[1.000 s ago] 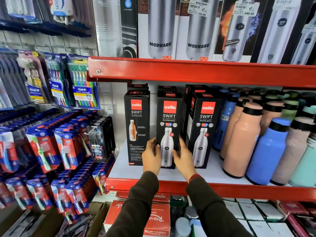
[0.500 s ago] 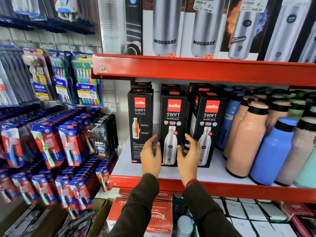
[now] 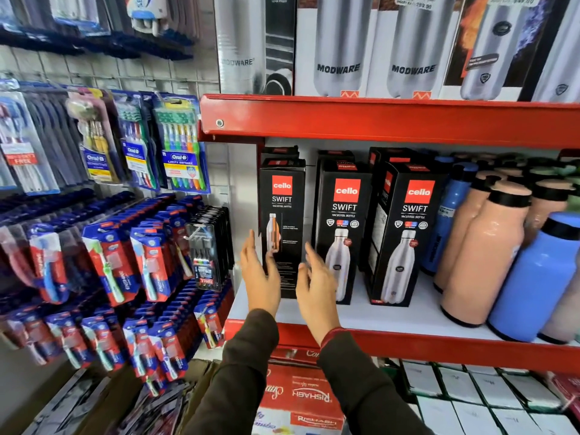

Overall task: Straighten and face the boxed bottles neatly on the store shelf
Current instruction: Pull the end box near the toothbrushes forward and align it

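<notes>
Three black Cello Swift bottle boxes stand upright on the white shelf board [image 3: 408, 315]. The left box [image 3: 282, 215] stands apart from the other two and shows a narrower face. The middle box [image 3: 343, 227] and the right box [image 3: 408, 233] face forward; the right one is turned slightly, showing its left side. More black boxes stand behind them. My left hand [image 3: 260, 277] is open just left of the left box's lower part. My right hand [image 3: 317, 284] is open in front of the gap between left and middle boxes. Neither hand holds anything.
Loose peach bottles [image 3: 480, 255] and blue bottles [image 3: 539, 277] crowd the shelf right of the boxes. A red shelf edge [image 3: 376, 120] runs overhead with Modware boxes [image 3: 339, 45] above. Hanging toothbrush packs [image 3: 150, 262] fill the left wall. Red cartons [image 3: 298, 400] sit below.
Both hands let go of the middle box and moved left, opening on either side of the left box. The view also shifted left and closer.
</notes>
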Motion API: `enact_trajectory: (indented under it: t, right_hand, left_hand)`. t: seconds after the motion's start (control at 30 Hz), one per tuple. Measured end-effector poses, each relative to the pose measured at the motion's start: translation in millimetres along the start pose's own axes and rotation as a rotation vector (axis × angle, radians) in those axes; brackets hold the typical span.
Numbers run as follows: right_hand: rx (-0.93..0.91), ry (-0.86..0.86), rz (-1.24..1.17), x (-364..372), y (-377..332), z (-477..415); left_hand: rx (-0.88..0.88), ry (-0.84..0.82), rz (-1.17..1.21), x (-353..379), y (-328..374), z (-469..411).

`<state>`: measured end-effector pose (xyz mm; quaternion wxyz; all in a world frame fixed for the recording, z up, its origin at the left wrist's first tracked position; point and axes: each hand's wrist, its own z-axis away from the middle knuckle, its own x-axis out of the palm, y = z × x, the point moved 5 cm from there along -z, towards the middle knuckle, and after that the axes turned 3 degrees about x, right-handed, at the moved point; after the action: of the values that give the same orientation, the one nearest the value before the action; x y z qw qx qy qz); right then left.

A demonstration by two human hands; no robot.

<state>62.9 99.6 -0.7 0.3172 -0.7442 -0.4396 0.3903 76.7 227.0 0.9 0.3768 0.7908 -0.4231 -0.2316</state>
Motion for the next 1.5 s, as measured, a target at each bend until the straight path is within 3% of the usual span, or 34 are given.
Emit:
enact_trajectory:
  t: [0.2,0.57,1.03,1.1,1.27,1.5]
  right_hand:
    - [0.145,-0.062,0.067,16.4,10.0,-4.6]
    - [0.146,-0.039,-0.026,19.1,4.7,-2.6]
    - [0.133,0.056,-0.010,13.5,-13.3,-3.9]
    - [0.125,0.034,-0.036,13.0,-13.5,-5.6]
    - [0.098,-0.050,-0.074,14.7,-13.9,-9.1]
    - [0.103,-0.147,0.030,27.0,-3.8,-5.1]
  left_hand:
    - [-0.070,-0.169,0.084,1.0,-26.9,-7.6]
    - [-0.293,-0.012,0.438,-25.2,-24.3,-3.4]
    - [-0.150,0.105,0.354,-48.4,-22.6,-9.0]
    - [-0.128,0.028,0.266,-46.4,-29.7,-18.6]
    - [-0.292,-0.349,0.268,-30.4,-63.8,-31.7]
    - [-0.203,-0.377,0.308,-37.8,-49.3,-25.8]
